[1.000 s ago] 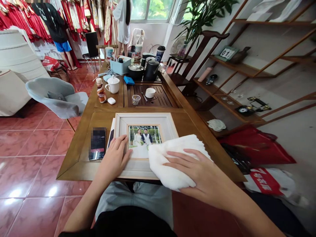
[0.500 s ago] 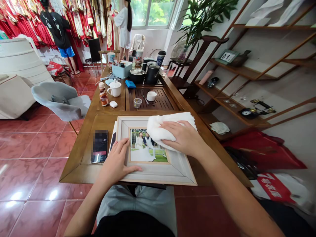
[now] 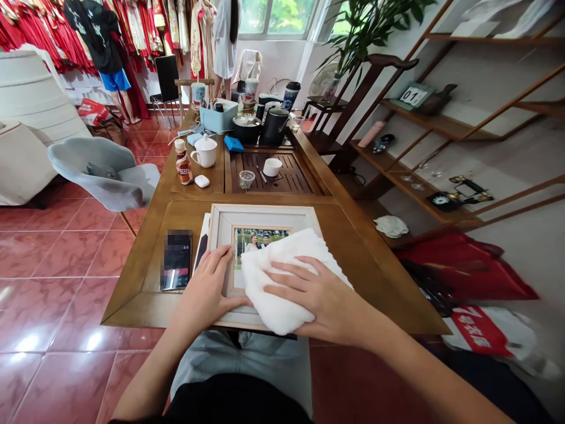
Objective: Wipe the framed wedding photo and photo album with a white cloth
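Observation:
A pale wooden picture frame lies flat on the table, holding a photo of a couple, one in a white wedding dress. My left hand rests on the frame's left side, fingers stretched over its border and thumb apart, steadying it. Under my right hand is a bunched white towel, pressed onto the frame with the fingers spread over it. The towel covers the lower right of the photo and frame. A dark flat item sticks out from beneath the frame's left edge.
Left of the frame lies a phone. Farther back stand a bottle, a white lidded mug, a small plastic cup and a white bowl on a tea tray. Shelves rise at right; two people stand at back left.
My right hand has slid the towel down and to the left, from the frame's upper right to its lower right, over much of the photo. My left hand has stayed in place.

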Demonstrator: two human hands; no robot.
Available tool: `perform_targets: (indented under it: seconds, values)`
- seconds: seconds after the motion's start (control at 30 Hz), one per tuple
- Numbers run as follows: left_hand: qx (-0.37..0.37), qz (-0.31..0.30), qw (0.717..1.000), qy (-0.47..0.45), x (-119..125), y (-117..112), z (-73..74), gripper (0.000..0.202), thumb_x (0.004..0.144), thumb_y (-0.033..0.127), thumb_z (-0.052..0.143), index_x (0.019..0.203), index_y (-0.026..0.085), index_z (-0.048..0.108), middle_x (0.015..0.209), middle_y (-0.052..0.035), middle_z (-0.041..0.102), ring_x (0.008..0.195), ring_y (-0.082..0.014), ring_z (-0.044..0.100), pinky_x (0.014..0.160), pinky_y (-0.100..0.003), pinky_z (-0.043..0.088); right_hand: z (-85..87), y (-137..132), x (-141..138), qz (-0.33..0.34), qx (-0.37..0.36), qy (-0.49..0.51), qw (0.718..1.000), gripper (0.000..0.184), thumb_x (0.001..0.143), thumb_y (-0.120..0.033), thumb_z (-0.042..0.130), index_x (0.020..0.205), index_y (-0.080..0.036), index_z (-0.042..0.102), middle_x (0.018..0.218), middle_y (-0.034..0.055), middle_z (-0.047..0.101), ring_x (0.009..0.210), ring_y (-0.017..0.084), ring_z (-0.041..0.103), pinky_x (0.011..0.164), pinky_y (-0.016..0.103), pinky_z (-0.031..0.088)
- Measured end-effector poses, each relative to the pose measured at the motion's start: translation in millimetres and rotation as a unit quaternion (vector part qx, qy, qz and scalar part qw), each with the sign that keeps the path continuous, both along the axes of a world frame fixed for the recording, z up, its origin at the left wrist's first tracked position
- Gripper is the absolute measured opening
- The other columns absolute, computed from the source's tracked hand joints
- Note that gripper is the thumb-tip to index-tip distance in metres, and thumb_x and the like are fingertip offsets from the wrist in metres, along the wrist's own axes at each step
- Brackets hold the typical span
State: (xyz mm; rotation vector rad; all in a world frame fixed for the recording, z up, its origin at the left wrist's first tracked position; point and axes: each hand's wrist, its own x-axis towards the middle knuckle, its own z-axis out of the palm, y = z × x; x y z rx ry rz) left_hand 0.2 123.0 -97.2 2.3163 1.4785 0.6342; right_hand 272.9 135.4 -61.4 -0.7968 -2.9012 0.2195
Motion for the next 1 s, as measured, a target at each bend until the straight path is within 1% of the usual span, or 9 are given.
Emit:
perform_targets:
  seconds: [0.13, 0.33, 0.43, 0.53, 0.63, 0.73, 0.8, 0.9, 1.0]
  values:
    - [0.0, -0.001, 1.0, -0.004, 0.2, -0.4, -0.4, 0.102, 0.076, 0.069, 0.077, 0.155, 0.022, 0.032, 0.156, -0.0187, 0.045, 0.148, -0.0361, 0.041, 0.125, -0.059, 0.027, -3.0, 20.5, 5.9, -0.031, 0.04, -0.009, 0.999, 0.051, 0.093, -0.05, 0.061, 0.137, -0.025, 0.062, 0.147, 0.0115, 0.06, 0.137, 0.033, 0.051, 0.112, 0.054, 0.032]
    - [0.0, -0.004, 1.0, -0.004, -0.7, 0.0, -0.1, 0.103, 0.076, 0.072, 0.074, 0.155, 0.022, 0.032, 0.157, -0.0181, 0.045, 0.148, -0.0359, 0.041, 0.125, -0.059, 0.027, -5.8, 70.0, 14.1, -0.149, 0.121, -0.02, 0.981, 0.049, 0.096, -0.041, 0.055, 0.141, -0.023, 0.057, 0.15, 0.0134, 0.055, 0.14, 0.034, 0.048, 0.11, 0.058, 0.029]
    - [-0.003, -0.001, 1.0, -0.001, -0.5, 0.0, 0.1, 0.102, 0.077, 0.073, 0.073, 0.155, 0.021, 0.032, 0.157, -0.0185, 0.044, 0.148, -0.0354, 0.041, 0.125, -0.058, 0.028, -4.5, 78.9, 12.0, -0.16, 0.129, -0.014, 0.979, 0.048, 0.097, -0.042, 0.052, 0.141, -0.023, 0.057, 0.15, 0.0133, 0.055, 0.14, 0.034, 0.047, 0.11, 0.059, 0.029]
    - [-0.006, 0.003, 1.0, -0.001, 0.4, -0.2, 0.5, 0.101, 0.077, 0.072, 0.074, 0.153, 0.021, 0.033, 0.157, -0.0189, 0.044, 0.148, -0.0357, 0.04, 0.125, -0.058, 0.027, -3.8, 74.3, 5.3, -0.137, 0.114, -0.017, 0.984, 0.049, 0.098, -0.042, 0.053, 0.143, -0.023, 0.056, 0.152, 0.0129, 0.054, 0.142, 0.035, 0.045, 0.111, 0.06, 0.027]
    - [-0.003, 0.002, 1.0, -0.008, 1.5, -0.2, 1.4, 0.097, 0.077, 0.067, 0.077, 0.152, 0.023, 0.034, 0.156, -0.0181, 0.044, 0.148, -0.0368, 0.041, 0.124, -0.06, 0.028, -5.4, 60.3, -7.8, -0.072, 0.079, -0.015, 0.994, 0.055, 0.096, -0.045, 0.058, 0.147, -0.025, 0.052, 0.154, 0.0124, 0.051, 0.143, 0.035, 0.043, 0.112, 0.061, 0.026]
    - [0.004, 0.001, 1.0, -0.015, 2.9, -0.3, 2.0, 0.082, 0.082, 0.048, 0.08, 0.147, 0.022, 0.038, 0.151, -0.0173, 0.048, 0.145, -0.0361, 0.044, 0.124, -0.06, 0.03, -7.2, 42.4, -23.8, 0.016, 0.028, -0.003, 0.999, 0.061, 0.094, -0.05, 0.06, 0.15, -0.027, 0.05, 0.154, 0.0122, 0.052, 0.144, 0.035, 0.042, 0.113, 0.062, 0.026]
    - [0.01, 0.004, 1.0, -0.019, 3.7, -0.4, 2.2, 0.073, 0.082, 0.035, 0.077, 0.144, 0.021, 0.042, 0.146, -0.0173, 0.052, 0.142, -0.0355, 0.047, 0.124, -0.06, 0.03, -7.0, 32.4, -31.1, 0.05, 0.001, 0.0, 0.999, 0.061, 0.094, -0.051, 0.061, 0.149, -0.028, 0.051, 0.154, 0.012, 0.052, 0.144, 0.034, 0.042, 0.114, 0.062, 0.026]
    - [0.014, 0.008, 1.0, -0.022, 4.0, -0.5, 2.2, 0.071, 0.082, 0.033, 0.076, 0.144, 0.02, 0.042, 0.143, -0.0174, 0.053, 0.141, -0.0356, 0.048, 0.124, -0.06, 0.031, -5.3, 27.5, -32.2, 0.062, -0.004, -0.007, 0.998, 0.059, 0.093, -0.047, 0.063, 0.148, -0.028, 0.052, 0.154, 0.011, 0.052, 0.144, 0.034, 0.043, 0.114, 0.061, 0.027]
    - [0.006, 0.005, 1.0, -0.018, 2.9, -0.6, 2.2, 0.077, 0.084, 0.043, 0.076, 0.147, 0.021, 0.038, 0.148, -0.0177, 0.05, 0.143, -0.0355, 0.046, 0.124, -0.06, 0.03, -4.3, 39.0, -23.4, 0.03, 0.037, -0.029, 0.998, 0.055, 0.094, -0.04, 0.063, 0.147, -0.028, 0.053, 0.156, 0.0101, 0.049, 0.144, 0.033, 0.042, 0.114, 0.06, 0.028]
